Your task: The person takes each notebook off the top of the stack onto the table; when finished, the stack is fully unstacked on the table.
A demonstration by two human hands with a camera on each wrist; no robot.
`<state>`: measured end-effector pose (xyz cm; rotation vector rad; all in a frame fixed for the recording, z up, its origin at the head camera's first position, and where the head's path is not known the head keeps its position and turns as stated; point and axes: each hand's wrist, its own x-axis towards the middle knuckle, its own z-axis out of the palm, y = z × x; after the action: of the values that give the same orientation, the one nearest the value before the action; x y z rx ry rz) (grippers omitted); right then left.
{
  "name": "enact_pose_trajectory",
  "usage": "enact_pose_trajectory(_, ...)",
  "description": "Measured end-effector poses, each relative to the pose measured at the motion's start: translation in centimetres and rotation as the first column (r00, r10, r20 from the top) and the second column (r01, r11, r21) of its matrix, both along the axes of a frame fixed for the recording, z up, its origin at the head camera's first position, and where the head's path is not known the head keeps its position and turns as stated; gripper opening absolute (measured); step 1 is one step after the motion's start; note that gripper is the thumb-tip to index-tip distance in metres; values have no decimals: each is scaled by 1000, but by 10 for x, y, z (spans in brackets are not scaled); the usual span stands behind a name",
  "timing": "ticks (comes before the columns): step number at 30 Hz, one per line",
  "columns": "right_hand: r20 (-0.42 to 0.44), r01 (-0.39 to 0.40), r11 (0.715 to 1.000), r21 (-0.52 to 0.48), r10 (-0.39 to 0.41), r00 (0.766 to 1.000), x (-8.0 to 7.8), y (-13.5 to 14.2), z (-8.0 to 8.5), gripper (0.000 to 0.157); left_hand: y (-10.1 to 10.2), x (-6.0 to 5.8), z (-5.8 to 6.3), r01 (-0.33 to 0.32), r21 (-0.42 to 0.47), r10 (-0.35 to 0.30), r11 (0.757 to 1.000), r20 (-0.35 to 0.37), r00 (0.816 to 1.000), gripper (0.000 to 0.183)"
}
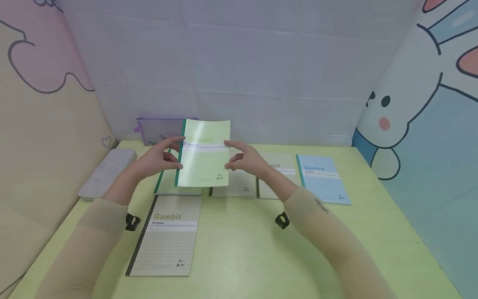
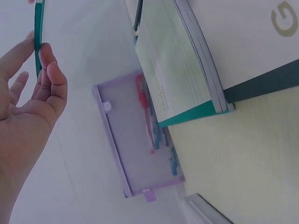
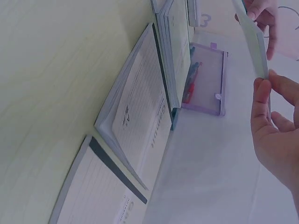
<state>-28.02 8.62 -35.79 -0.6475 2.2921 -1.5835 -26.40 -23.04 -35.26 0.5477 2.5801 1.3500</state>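
**Mia:** What is lying on the table (image 1: 239, 257)?

**Ben:** Lots of books. The big grey book (image 1: 167, 236) is lying near, on the left. A blue book (image 1: 323, 178) is lying on the right. A grey case (image 1: 107, 172) is sitting far left, and a purple pouch (image 1: 158, 129) is leaning by the far wall. Two more pale books are lying between the blue one and the middle.

**Mia:** And the green book (image 1: 204, 153)?

**Ben:** It is hanging in the air, over the far middle of the table. It is standing up, front facing the person. Another green-edged book (image 2: 187, 60) is lying just under it.

**Mia:** Who is holding it?

**Ben:** Both hands. The left hand (image 1: 158, 160) is pinching the dark green spine side, thumb in front and fingers behind. The right hand (image 1: 246, 160) is pinching the other long edge the same way. The rest of each hand is staying loose.

**Mia:** Is it heavy?

**Ben:** I think not. It looks thin and light, so two soft pinches are doing the job.

**Mia:** Is it stiff?

**Ben:** Only a bit, I think. It is paper, so it is going to flop if one hand is holding one corner. The spine side is looking like the firmest place to hold.

**Mia:** Could it slip?

**Ben:** Maybe. The cover is looking smooth and a little shiny. Holding both long edges near the middle is keeping it flat. Squeezing too hard could be bending the pages.
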Motion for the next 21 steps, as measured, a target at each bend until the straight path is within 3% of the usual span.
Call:
enact_pose_trajectory(6,-62,-12,999,49,15,998,16,17,6,74,13,16,7,41,-12,-41,999,-13,999,87)
enact_pose_trajectory(13,-96,-26,995,92,35,995,43,38,1,79,32,32,3,77,-106,-89,991,-112,990,83)
enact_pose_trajectory(16,-145,-12,992,122,30,989,56,45,-1,79,39,42,0,82,-130,-102,988,-156,982,80)
enact_pose_trajectory(21,-288,37,969,246,36,957,77,53,-7,77,50,62,-9,57,-133,-80,989,-174,981,76)
